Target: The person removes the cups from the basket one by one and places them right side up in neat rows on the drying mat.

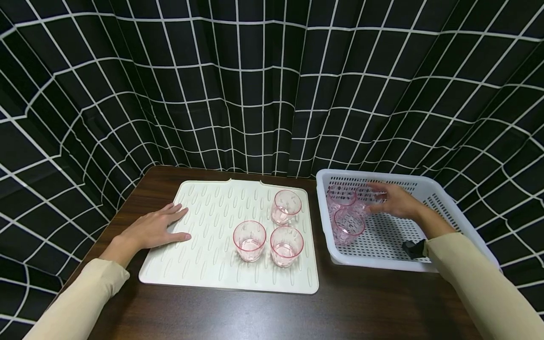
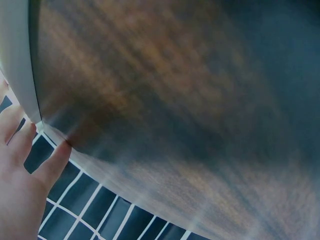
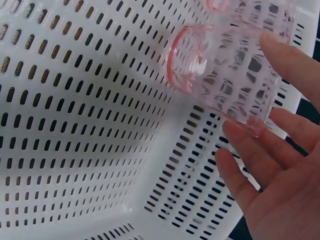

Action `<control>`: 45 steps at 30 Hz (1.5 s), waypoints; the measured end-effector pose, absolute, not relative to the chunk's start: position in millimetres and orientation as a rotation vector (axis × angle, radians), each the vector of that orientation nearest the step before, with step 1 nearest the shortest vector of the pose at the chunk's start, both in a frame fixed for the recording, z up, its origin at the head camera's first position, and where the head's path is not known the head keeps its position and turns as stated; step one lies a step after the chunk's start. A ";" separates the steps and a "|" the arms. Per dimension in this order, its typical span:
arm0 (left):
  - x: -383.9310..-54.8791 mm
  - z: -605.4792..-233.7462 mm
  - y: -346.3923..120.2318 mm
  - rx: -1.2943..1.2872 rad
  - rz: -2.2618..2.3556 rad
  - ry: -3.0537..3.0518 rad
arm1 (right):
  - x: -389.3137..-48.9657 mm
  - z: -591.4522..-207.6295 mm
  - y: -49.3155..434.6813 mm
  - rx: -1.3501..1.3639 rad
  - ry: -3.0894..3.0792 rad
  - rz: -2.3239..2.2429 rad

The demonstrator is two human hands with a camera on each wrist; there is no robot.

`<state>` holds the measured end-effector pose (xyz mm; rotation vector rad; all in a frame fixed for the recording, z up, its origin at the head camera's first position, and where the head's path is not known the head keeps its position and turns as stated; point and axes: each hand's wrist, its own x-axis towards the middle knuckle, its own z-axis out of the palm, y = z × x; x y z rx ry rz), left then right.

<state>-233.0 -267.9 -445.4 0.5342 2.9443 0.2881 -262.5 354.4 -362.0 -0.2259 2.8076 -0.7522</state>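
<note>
My right hand (image 1: 394, 200) reaches into a white plastic basket (image 1: 384, 267). Its thumb and fingers span a clear pink-rimmed tumbler (image 3: 220, 75), touching opposite sides of it. Two similar tumblers, one nearer (image 1: 348, 226) and one farther left (image 1: 341, 197), stand close by in the basket. My left hand (image 1: 155, 229) rests with spread, straight fingers on the left edge of a cream drying mat (image 1: 199, 264). Three more pink-rimmed tumblers stand upright on the mat's right part: one at the back (image 1: 286, 208), one front left (image 1: 249, 242), one front right (image 1: 286, 246).
A dark wooden table (image 1: 191, 314) carries the mat and, to its right, the basket. The basket has raised, slotted walls. Black curtain (image 1: 263, 94) with a white grid hangs behind and at both sides. A small black device (image 1: 413, 249) sits at my right wrist.
</note>
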 end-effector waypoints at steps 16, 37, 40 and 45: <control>-231.8 -446.3 -267.4 0.536 0.293 2.944 | -261.9 -350.3 358.7 -0.091 3.052 -0.834; -232.5 -442.1 -265.4 0.549 0.278 2.953 | -256.9 -328.5 319.8 0.011 3.336 -1.045; -233.0 -442.9 -266.1 0.550 0.278 2.955 | -256.6 -326.4 312.4 -0.055 3.346 -1.030; -233.8 -443.8 -266.5 0.549 0.280 2.951 | -257.2 -319.3 298.3 -0.188 3.340 -1.017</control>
